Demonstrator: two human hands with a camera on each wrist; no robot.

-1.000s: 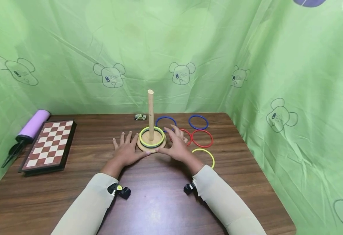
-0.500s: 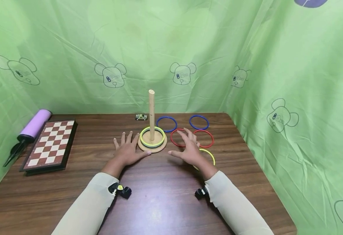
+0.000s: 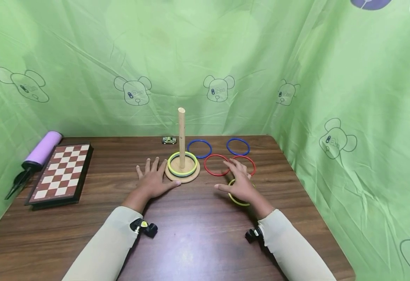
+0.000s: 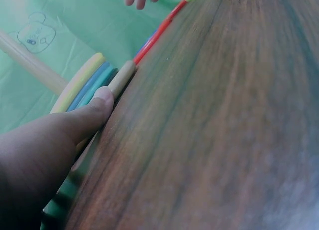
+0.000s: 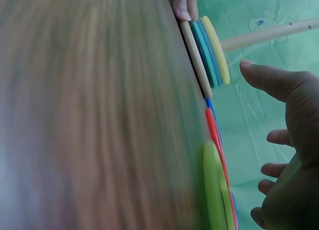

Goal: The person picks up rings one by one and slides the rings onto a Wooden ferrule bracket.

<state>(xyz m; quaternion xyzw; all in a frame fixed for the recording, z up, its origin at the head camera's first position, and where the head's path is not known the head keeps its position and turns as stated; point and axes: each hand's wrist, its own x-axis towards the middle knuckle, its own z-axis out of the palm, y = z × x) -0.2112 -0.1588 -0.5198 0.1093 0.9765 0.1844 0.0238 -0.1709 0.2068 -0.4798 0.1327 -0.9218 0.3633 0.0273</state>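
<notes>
An upright wooden peg (image 3: pixel 181 134) stands on a round wooden base (image 3: pixel 190 180). Stacked round its foot are a yellow ring (image 5: pixel 215 48) on top, a blue ring (image 5: pixel 211 55) and a teal ring (image 5: pixel 201 53) beneath. My left hand (image 3: pixel 152 182) rests beside the base, fingers spread on the table and thumb touching the base's edge. To the right, my right hand (image 3: pixel 242 184) hovers with loosely bent fingers above a loose yellow ring (image 5: pixel 213 190), partly hiding it. Nothing is held in that hand. Two red rings lie just beyond it, the nearer-left red ring (image 3: pixel 205 165) fully visible.
Two blue rings lie at the back, a left blue ring (image 3: pixel 199 157) and a right blue ring (image 3: pixel 249 148). Behind the peg sits a toy car (image 3: pixel 169 140). A checkered board (image 3: pixel 62 169) and a purple pump (image 3: pixel 43 147) are at left. Green curtains (image 3: pixel 176 47) surround the table.
My right hand has moved away from the base, rightward and slightly nearer me, to above the loose yellow ring. My left hand has stayed in place, and the stacked rings look unchanged.
</notes>
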